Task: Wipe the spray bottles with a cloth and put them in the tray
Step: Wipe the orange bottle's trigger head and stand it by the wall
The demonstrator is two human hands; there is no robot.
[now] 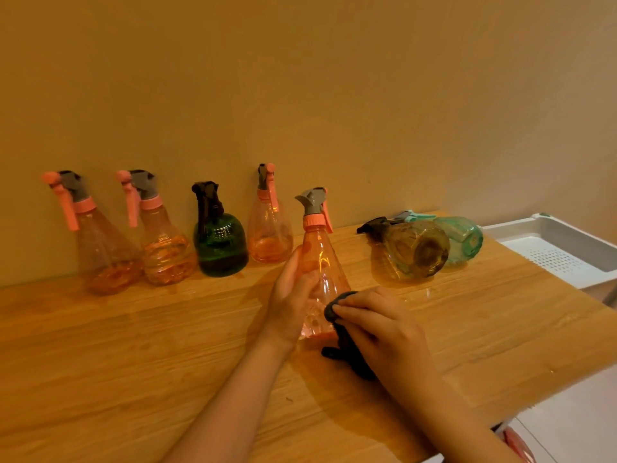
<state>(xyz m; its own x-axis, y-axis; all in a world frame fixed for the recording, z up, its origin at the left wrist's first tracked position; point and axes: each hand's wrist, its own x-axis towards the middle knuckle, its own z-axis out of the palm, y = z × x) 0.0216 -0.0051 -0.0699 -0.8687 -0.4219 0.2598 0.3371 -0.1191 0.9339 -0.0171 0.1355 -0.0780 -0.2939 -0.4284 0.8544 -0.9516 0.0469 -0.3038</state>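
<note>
An orange cone-shaped spray bottle (319,259) with a grey trigger head stands upright on the wooden table (133,345). My left hand (290,302) grips its left side. My right hand (384,329) holds a dark cloth (344,332) and presses it against the bottle's lower right side. The white tray (561,252) sits at the right end of the table with nothing in it that I can see.
Against the wall stand three more orange bottles (107,242) (163,242) (268,228) and a dark green one (218,238). A brownish bottle (410,252) and a teal bottle (464,238) lie on their sides near the tray. The table's right edge drops off beside a white cabinet (574,416).
</note>
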